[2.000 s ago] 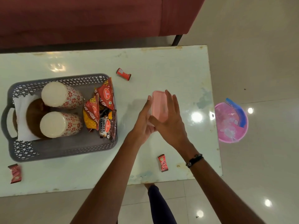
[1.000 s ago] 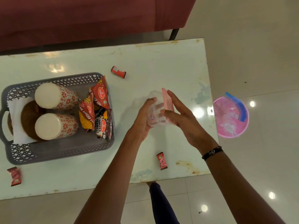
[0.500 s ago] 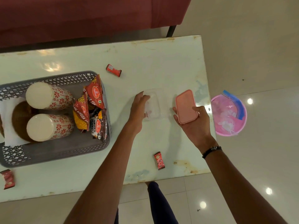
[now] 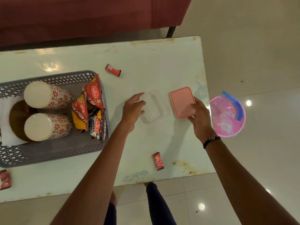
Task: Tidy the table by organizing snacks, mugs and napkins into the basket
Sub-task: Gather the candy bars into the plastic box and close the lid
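Note:
A grey basket stands at the table's left with two floral mugs lying in it, a white napkin under them and red snack packets against its right wall. A clear plastic box sits on the table; my left hand grips its left rim. My right hand holds the pink lid flat near the table's right edge. Small red candy wrappers lie loose: one at the back, one near the front, one at front left.
The white table has worn, stained edges. A pink bucket with a blue strip stands on the floor just right of the table. A maroon sofa runs behind the table. My legs show below the front edge.
The pink lid came off the clear box. My right hand carried the lid to the right and lowered it to the table, while my left hand set the box down.

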{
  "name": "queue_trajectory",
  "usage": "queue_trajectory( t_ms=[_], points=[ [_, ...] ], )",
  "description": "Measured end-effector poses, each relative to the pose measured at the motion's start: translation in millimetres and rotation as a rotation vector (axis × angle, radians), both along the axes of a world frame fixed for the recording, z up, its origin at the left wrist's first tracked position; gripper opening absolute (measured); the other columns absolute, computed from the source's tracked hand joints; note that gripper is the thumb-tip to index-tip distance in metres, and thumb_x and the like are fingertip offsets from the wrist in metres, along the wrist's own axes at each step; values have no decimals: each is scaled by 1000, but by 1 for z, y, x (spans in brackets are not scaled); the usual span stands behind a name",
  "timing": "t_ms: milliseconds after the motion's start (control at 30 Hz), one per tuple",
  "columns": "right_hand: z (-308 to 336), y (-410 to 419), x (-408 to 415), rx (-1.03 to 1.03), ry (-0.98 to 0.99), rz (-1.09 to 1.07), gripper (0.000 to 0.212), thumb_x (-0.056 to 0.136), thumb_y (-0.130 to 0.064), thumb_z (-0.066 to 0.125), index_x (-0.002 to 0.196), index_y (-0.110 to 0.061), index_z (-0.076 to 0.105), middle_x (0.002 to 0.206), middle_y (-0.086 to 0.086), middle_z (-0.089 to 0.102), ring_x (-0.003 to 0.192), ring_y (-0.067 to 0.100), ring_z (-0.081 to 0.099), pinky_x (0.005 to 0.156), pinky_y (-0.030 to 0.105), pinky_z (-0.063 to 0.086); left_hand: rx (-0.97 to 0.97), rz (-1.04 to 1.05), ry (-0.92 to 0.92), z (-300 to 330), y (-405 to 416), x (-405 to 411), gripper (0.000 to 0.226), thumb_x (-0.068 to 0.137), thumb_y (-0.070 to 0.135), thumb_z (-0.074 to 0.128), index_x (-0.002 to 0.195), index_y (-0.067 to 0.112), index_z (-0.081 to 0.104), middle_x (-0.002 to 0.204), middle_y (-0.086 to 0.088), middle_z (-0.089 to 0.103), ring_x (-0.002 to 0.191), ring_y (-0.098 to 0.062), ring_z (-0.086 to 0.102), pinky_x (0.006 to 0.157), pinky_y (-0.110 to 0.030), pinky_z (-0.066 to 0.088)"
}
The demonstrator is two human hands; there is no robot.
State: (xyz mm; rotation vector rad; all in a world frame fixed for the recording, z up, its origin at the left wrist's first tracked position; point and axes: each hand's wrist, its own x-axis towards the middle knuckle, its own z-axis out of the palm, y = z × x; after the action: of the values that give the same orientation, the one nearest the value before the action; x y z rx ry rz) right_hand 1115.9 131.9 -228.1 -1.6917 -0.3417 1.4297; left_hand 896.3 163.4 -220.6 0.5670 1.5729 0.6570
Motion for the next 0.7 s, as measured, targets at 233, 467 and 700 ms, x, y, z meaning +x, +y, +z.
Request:
queue_trajectory(
  t_ms=[233, 467, 700],
  points=[
    [-7, 0, -8, -18, -296, -40, 32, 93, -16, 53, 124, -20, 59, 131, -4, 57, 119, 11, 51, 93, 19, 37, -2, -25, 23, 4, 0, -1, 39, 88, 16, 60, 127, 18, 57, 128, -4, 57, 109, -17, 56, 92, -36, 52],
    [16, 19, -47, 171, -519, 122, 29, 93, -14, 53, 120, -19, 60, 123, -8, 60, 109, 1, 53, 91, 9, 40, 103, -9, 111, 10, -2, -12, 37, 88, 21, 59, 125, 24, 56, 131, 6, 57, 121, -16, 51, 101, -34, 44],
    [17, 87, -138, 486, -682, 709, 35, 88, -6, 54, 123, -11, 56, 128, 5, 57, 118, 22, 52, 103, 34, 43, 194, 245, 125, 26, 3, -26, 46, 96, 22, 49, 140, 19, 38, 146, 1, 40, 134, -15, 37, 108, -31, 34]
  ],
)
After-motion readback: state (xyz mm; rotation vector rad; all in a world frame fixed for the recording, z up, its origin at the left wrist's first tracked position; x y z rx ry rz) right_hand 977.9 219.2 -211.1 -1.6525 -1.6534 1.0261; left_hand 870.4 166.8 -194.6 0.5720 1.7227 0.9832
